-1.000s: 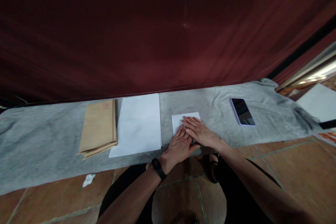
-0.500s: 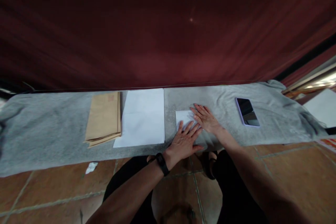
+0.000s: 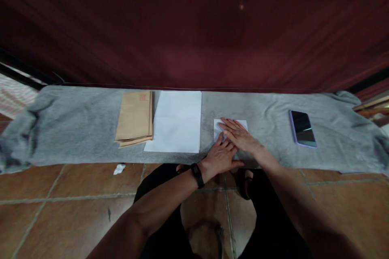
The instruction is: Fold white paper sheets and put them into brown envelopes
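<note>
A small folded-looking white paper (image 3: 216,128) lies on the grey cloth near the front edge, partly covered by both hands. My left hand (image 3: 221,156) rests flat with fingers stretched over its lower part; a black band circles that wrist. Across the upper middle of the paper lies my right hand (image 3: 240,135), palm down, fingers extended and pointing left. The fingers of the two hands meet or overlap. Left of them is a stack of larger white paper sheets (image 3: 178,123), and beside that a pile of brown envelopes (image 3: 134,116).
A phone (image 3: 303,128) in a purple case lies to the right on the grey cloth (image 3: 82,125). Behind the cloth rises a dark red upright surface (image 3: 194,40). A crumpled white scrap (image 3: 119,168) lies on the tiled floor (image 3: 82,210).
My right hand has slid left across the small paper, baring its upper right corner. My left hand stays flat on the lower part. The whole view has shifted slightly.
</note>
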`<state>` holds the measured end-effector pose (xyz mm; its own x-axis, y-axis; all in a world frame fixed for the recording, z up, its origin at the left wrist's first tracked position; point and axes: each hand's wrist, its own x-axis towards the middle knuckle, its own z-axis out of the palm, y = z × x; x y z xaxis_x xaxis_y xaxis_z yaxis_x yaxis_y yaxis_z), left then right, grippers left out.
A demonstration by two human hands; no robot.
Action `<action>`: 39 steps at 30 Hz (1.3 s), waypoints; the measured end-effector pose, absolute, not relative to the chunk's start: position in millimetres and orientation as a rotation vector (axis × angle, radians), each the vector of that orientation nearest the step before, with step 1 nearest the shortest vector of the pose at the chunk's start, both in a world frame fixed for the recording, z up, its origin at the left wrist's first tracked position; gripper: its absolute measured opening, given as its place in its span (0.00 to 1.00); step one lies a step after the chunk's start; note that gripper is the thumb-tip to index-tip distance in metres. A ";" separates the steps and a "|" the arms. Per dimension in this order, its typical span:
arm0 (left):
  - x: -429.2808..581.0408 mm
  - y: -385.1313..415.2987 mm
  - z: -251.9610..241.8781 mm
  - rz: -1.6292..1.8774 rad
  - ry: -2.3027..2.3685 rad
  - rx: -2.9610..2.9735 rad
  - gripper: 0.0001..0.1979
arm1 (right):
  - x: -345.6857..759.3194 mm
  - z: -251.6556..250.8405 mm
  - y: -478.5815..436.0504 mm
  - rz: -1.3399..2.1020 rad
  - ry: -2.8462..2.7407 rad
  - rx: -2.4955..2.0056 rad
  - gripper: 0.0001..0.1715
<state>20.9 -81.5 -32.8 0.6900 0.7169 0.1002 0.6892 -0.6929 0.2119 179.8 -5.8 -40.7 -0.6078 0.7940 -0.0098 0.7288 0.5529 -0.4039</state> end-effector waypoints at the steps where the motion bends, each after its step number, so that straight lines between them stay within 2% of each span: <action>1: 20.1 -81.0 -31.9 0.267 1.130 2.740 0.36 | 181.9 -42.9 -2.7 0.527 -2.611 -1.309 0.33; 12: 11.9 -79.8 -36.3 0.266 1.133 2.690 0.34 | 215.7 -67.2 8.7 0.091 -2.504 -1.490 0.32; 22: 5.8 -80.1 -38.7 0.294 1.203 2.696 0.36 | 253.2 -67.5 10.5 -0.030 -2.324 -1.722 0.32; 29: 6.2 -71.5 -36.1 0.352 1.265 2.743 0.33 | 247.2 -60.1 17.4 0.116 -2.220 -1.605 0.23; 35: 6.3 -59.2 -30.4 0.433 1.353 2.632 0.27 | 233.0 -54.0 19.3 0.205 -2.239 -1.661 0.24; 39: -0.1 -45.3 -30.2 0.518 1.477 2.461 0.28 | 236.6 -50.0 23.5 0.356 -2.200 -1.654 0.13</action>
<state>-0.1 -45.3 -30.2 0.4309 0.8837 0.1830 0.8043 -0.4680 0.3660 236.6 23.5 -50.0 -0.2470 0.9595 0.1356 0.8676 0.2813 -0.4101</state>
